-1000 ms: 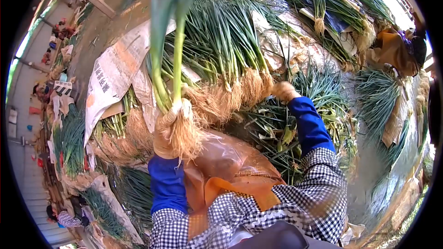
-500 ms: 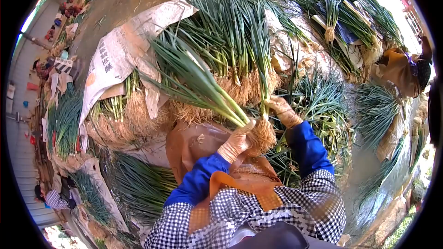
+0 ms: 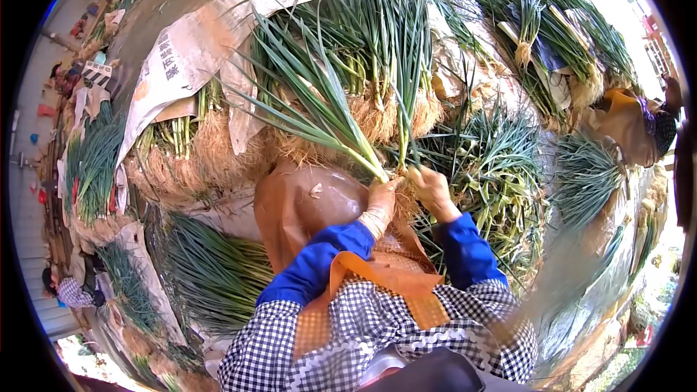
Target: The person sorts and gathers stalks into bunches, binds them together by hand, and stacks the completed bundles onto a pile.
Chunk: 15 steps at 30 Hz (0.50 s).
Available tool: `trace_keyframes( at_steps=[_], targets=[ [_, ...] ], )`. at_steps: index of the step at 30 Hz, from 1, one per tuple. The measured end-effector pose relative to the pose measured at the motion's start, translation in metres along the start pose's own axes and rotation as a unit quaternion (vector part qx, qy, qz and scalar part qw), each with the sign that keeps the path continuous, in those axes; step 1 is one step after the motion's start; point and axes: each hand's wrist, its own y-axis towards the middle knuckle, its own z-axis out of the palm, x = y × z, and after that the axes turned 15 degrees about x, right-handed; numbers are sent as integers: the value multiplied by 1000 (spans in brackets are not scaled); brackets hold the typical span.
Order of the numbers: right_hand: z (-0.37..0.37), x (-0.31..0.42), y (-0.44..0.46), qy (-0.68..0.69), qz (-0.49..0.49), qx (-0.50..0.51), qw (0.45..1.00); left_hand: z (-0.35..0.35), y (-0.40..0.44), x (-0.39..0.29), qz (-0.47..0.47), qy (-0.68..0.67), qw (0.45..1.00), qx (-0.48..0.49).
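A small bunch of green garlic (image 3: 351, 127), with long flat leaves and pale stems, fans up and leftward from my hands. My left hand (image 3: 380, 203) is closed around the lower stems, just above the tan roots. Close beside it, my right hand (image 3: 431, 187) pinches a stem or leaf at the base of the same bunch. The fingertips partly hide what they grip. The roots hang between both hands, over the brown apron (image 3: 319, 199) on my lap. In front of me stands a dense row of more green garlic (image 3: 374, 36), roots toward me.
A printed white sack (image 3: 196, 51) covers part of the row at left. Loose leaves and trimmings (image 3: 486, 181) are heaped at right. Another pile of greens (image 3: 210, 268) lies by my left side. Another person (image 3: 632, 131) works at the far right, with bundles nearby.
My right hand has turned and moved down and slightly left, closer to my left hand. My left hand and the bunch have shifted slightly; the roots are now more hidden.
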Motion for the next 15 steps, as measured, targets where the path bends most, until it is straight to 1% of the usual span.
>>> trace_keyframes(
  at_steps=[1,2,3,4,5,6,7,9,10,11,12,13,15],
  targets=[
    [-7,-16,-20,-418,-5,-44,907,7,-6,-15,-19,-23,1000,-1],
    [-27,-24,-33,-407,13,-64,911,13,-12,-27,-40,-47,998,-2],
    [-46,-31,-46,-395,30,-85,914,3,-6,-18,-53,-29,998,18],
    [-71,-30,-56,51,69,-79,993,5,-8,-15,-57,-31,998,20],
    [-90,-39,-58,-107,182,-3,977,7,-9,-14,-21,1,1000,19],
    [-94,-42,-40,-303,239,67,920,9,-7,-11,18,34,999,18],
    [-97,-43,-22,-487,269,138,820,11,-7,-8,55,40,998,6],
    [-69,-25,29,-415,134,32,899,14,-10,-11,53,103,993,9],
    [-53,21,52,-382,170,20,908,14,-12,-9,59,129,990,3],
    [-45,8,78,-490,160,134,847,13,-12,-8,25,146,989,-5],
    [-36,7,97,-461,162,72,870,16,-16,-10,49,180,982,-17],
    [-30,9,110,-461,166,64,869,15,-15,-9,55,201,978,-12],
    [-25,12,124,-490,156,82,854,12,-14,-11,61,221,973,-12]
  ],
)
